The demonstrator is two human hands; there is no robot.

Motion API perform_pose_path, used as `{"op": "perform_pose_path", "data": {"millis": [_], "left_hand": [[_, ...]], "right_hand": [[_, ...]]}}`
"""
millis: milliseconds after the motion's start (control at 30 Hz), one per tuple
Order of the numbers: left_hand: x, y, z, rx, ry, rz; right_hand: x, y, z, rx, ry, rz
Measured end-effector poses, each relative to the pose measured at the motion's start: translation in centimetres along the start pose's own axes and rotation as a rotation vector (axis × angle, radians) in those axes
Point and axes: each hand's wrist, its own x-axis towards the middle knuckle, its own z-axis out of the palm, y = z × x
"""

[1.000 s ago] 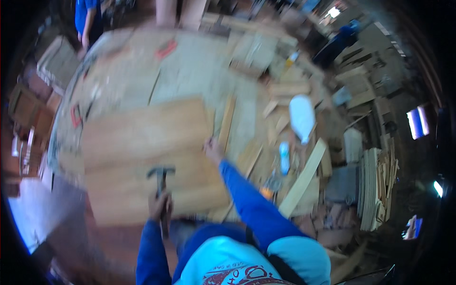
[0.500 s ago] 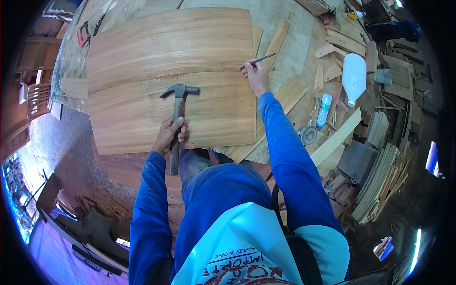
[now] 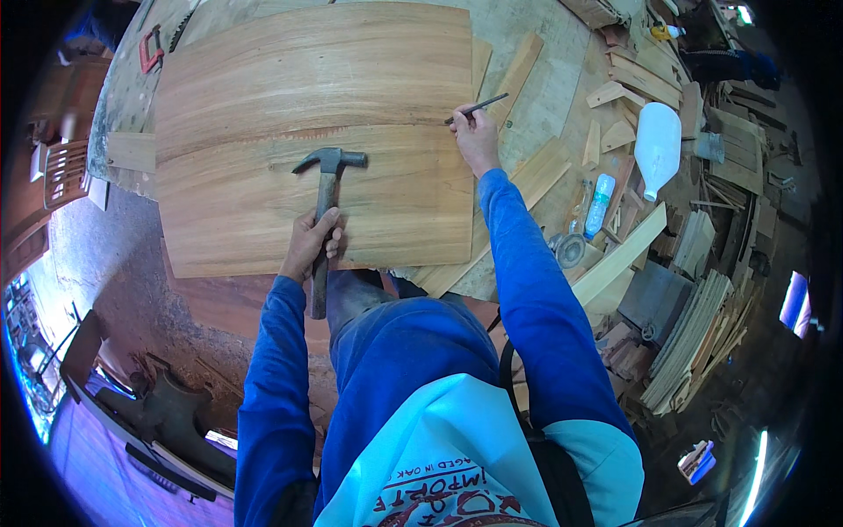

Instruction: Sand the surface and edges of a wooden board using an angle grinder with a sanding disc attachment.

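Got a hammer (image 3: 326, 193) gripped in the left hand (image 3: 309, 246), with fingers closed round it; pointing almost straight out from the body, head over the wooden panel (image 3: 386, 206), butt past the near edge; pinching a thin dark stick (image 3: 491, 102) in the right hand (image 3: 477, 142), slanting off to the far right; can't tell if touching the wood or just above it; as for the panel, lying on the workbench (image 3: 555, 75) straight ahead of both hands, with grain running left to right, so square-ish to the hammer; nearer the right edge with the right hand, close to the end of the rough seam (image 3: 338, 135); nearer the front edge with the left.
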Motion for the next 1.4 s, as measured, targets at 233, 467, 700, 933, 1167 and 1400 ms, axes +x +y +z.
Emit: {"op": "perform_pose_path", "data": {"millis": [233, 467, 700, 933, 1167, 1400], "left_hand": [[-0.01, 0.03, -0.05, 0.001, 0.009, -0.011], [-0.05, -0.15, -0.15, 0.015, 0.008, 0.004], [-0.07, -0.15, -0.05, 0.025, 0.018, 0.007], [-0.15, 0.02, 0.00, 0.033, 0.010, 0.005], [-0.10, 0.19, 0.05, 0.037, 0.014, -0.004], [0.15, -0.38, -0.27, 0.004, 0.001, 0.004]], "right_hand": [[-0.05, -0.22, 0.00, 0.010, 0.012, 0.037], [-0.11, 0.20, 0.18, -0.045, 0.014, -0.034], [-0.09, 0.25, 0.12, -0.002, 0.024, -0.008], [-0.20, 0.05, 0.07, -0.058, 0.009, -0.036], [-0.13, 0.03, 0.14, -0.017, 0.022, -0.016], [-0.25, 0.06, 0.23, -0.038, 0.023, -0.033]]}}
